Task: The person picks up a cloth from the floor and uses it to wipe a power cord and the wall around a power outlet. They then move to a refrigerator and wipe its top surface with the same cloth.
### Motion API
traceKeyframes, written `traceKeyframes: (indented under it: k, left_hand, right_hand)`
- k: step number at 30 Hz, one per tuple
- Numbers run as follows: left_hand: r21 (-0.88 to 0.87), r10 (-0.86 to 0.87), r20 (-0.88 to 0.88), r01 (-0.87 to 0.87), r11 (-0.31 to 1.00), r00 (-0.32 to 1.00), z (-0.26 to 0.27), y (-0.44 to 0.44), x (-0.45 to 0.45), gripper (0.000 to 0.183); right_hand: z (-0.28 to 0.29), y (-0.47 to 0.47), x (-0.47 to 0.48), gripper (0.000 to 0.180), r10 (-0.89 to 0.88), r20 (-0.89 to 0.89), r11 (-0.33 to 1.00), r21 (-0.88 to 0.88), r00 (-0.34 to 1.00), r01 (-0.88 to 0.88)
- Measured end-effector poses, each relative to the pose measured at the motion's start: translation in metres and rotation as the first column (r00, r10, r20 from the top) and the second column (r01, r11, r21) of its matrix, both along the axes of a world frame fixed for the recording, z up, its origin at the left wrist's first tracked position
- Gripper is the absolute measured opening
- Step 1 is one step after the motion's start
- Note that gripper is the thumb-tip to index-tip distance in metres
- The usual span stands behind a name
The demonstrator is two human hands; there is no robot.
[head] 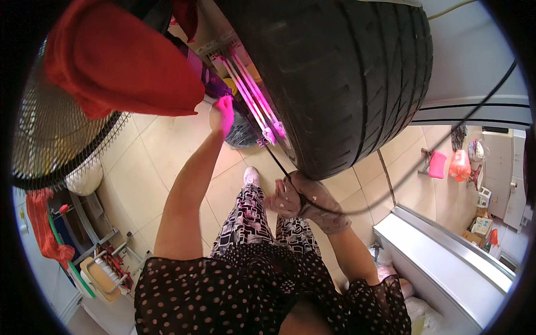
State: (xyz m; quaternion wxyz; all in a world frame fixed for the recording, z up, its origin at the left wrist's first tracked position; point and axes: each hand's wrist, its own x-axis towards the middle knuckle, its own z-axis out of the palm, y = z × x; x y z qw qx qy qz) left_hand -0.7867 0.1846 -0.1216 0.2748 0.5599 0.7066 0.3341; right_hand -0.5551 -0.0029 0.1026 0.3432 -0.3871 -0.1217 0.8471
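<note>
A large black tyre (pixel 360 83) hangs before me at the top, its tread facing right. My right hand (pixel 314 199), in a stained glove, is closed around a black cable (pixel 377 207) just below the tyre's lower edge. A thin dark length (pixel 274 157) continues from that hand up and left. My bare left hand (pixel 222 115) is at its upper end, lit bright pink; glare hides whether the fingers grip it. Between that hand and the tyre are glowing pink-white lamp tubes (pixel 251 96), set close to the tyre's side.
A red cloth (pixel 130 58) hangs at upper left over a black wire-guard fan (pixel 67 142). On the tiled floor (pixel 159 155) under the lamps sits a dark plastic-wrapped bundle (pixel 243 130). A white ledge (pixel 435 259) stands at right, with a pink stool (pixel 436 164) beyond it.
</note>
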Motion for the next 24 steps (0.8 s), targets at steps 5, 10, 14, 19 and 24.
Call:
traceKeyframes:
  k: [5,10,14,19,24]
  left_hand:
    - [0.016,-0.755,-0.065,0.757,0.653,0.652,0.102,-0.102,0.027,0.031]
    - [0.176,-0.662,0.025,0.649,0.74,0.749,0.136,-0.115,0.022,0.025]
    - [0.16,-0.624,-0.145,0.64,0.751,0.768,0.151,-0.122,0.027,0.02]
    - [0.215,-0.675,-0.327,0.748,0.628,0.661,0.18,-0.129,0.035,0.021]
    - [0.302,-0.7,-0.261,0.745,0.594,0.664,0.188,-0.121,0.026,0.016]
  right_hand:
    - [-0.002,0.008,-0.003,0.023,-0.083,0.617,0.831,0.477,0.783,-0.288]
    - [0.017,0.009,-0.021,0.024,-0.226,0.748,0.615,0.606,0.624,-0.505]
    - [0.031,0.022,-0.071,0.015,-0.285,0.68,0.795,0.561,0.675,-0.23]
    - [-0.025,0.023,-0.064,0.02,-0.744,0.664,0.506,0.492,-0.07,-0.708]
    - [0.032,0.029,-0.053,0.021,-0.496,0.515,0.736,0.676,0.699,0.024]
